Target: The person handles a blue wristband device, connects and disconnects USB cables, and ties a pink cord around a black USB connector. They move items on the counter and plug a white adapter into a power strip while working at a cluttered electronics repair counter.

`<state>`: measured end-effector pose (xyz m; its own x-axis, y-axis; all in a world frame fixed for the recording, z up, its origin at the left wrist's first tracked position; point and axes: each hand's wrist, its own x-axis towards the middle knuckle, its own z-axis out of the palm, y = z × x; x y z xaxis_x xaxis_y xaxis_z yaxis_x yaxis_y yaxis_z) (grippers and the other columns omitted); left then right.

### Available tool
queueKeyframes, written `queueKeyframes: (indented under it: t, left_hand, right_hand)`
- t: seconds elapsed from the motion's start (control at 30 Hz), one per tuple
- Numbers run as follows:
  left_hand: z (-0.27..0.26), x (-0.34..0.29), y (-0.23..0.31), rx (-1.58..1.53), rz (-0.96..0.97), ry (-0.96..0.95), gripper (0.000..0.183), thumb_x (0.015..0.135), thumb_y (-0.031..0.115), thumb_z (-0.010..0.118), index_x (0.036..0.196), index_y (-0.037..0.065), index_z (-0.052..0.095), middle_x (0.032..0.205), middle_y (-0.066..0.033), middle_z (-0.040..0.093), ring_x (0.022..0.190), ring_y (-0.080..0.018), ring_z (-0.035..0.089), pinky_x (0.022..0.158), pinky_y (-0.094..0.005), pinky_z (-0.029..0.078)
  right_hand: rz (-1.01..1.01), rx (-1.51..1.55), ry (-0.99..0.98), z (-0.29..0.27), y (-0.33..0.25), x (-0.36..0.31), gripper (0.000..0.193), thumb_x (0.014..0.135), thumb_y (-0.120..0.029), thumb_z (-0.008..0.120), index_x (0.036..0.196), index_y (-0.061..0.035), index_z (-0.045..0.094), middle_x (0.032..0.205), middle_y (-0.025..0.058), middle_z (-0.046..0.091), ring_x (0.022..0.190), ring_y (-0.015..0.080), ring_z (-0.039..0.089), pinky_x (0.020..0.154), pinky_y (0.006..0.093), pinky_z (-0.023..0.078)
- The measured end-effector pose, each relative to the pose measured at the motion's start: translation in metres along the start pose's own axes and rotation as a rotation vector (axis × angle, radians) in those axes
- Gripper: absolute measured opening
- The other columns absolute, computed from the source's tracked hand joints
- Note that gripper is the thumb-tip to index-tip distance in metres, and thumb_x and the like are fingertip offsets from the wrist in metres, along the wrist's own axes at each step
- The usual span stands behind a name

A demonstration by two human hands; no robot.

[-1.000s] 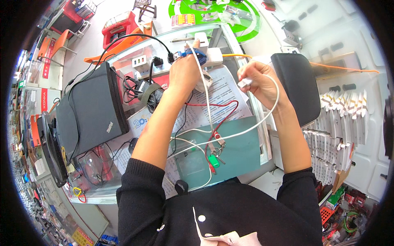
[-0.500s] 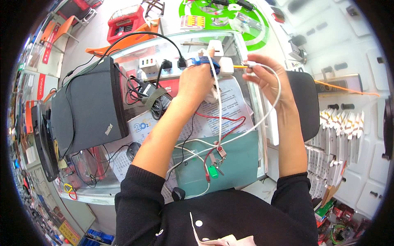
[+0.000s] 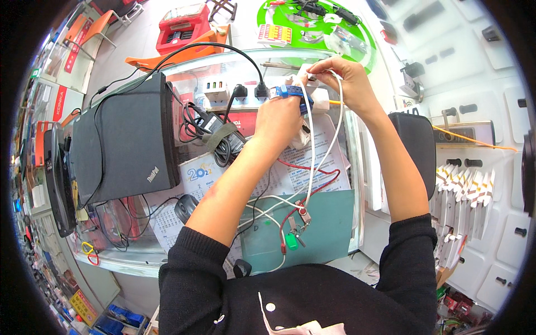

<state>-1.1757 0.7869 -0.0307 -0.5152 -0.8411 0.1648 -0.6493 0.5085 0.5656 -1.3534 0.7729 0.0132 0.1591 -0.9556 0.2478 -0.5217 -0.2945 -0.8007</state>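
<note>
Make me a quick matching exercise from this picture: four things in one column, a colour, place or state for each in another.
1. White cable
2. Key tag
3. Mouse
4. Laptop

A. Closed
B. Beside the left forearm
C. Green
D. Held by the right hand

Pairs: 1-D, 2-C, 3-B, 4-A.

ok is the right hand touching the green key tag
No, the right hand holds a white cable, well away from the green key tag.
</note>
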Motion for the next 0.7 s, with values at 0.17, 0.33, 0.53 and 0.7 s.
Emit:
queueKeyframes:
  t: [0.17, 0.33, 0.53, 0.7]
  left_hand:
    - [-0.001, -0.001, 0.002, 0.000, 0.017, 0.097, 0.061, 0.070, 0.004, 0.057, 0.129, 0.006, 0.043, 0.070, -0.0172, 0.063, 0.071, -0.0361, 0.063, 0.062, -0.0453, 0.051]
    - [0.002, 0.000, -0.001, -0.005, -0.002, 0.032, 0.059, 0.070, 0.006, 0.058, 0.127, 0.005, 0.045, 0.073, -0.0192, 0.063, 0.071, -0.0364, 0.063, 0.063, -0.0455, 0.051]
    - [0.003, 0.001, -0.003, -0.008, -0.024, -0.017, 0.068, 0.076, 0.010, 0.057, 0.139, 0.012, 0.033, 0.086, -0.0207, 0.063, 0.077, -0.0395, 0.061, 0.066, -0.0469, 0.049]
    - [0.005, 0.000, -0.004, -0.035, 0.046, 0.124, 0.067, 0.071, 0.009, 0.058, 0.136, 0.012, 0.038, 0.076, -0.0195, 0.063, 0.072, -0.0370, 0.063, 0.065, -0.0454, 0.050]
  right_hand:
    - [0.007, 0.120, -0.183, -0.008, -0.001, 0.012, 0.012, 0.079, -0.001, 0.065, 0.090, -0.0021, 0.067, 0.087, 0.0062, 0.068, 0.082, 0.0131, 0.063, 0.078, 0.0272, 0.049]
    - [-0.039, 0.013, -0.302, -0.020, -0.006, 0.021, 0.012, 0.078, 0.000, 0.064, 0.089, -0.0012, 0.066, 0.086, 0.0072, 0.068, 0.082, 0.0138, 0.063, 0.080, 0.0276, 0.049]
    - [-0.044, -0.088, -0.275, -0.017, -0.007, 0.022, 0.011, 0.075, -0.001, 0.066, 0.086, -0.0014, 0.064, 0.082, 0.0063, 0.067, 0.078, 0.0146, 0.063, 0.077, 0.0282, 0.050]
    - [-0.112, -0.201, -0.170, -0.013, -0.004, 0.019, 0.013, 0.073, -0.005, 0.070, 0.084, -0.0012, 0.063, 0.074, 0.0087, 0.064, 0.070, 0.0160, 0.061, 0.066, 0.0306, 0.048]
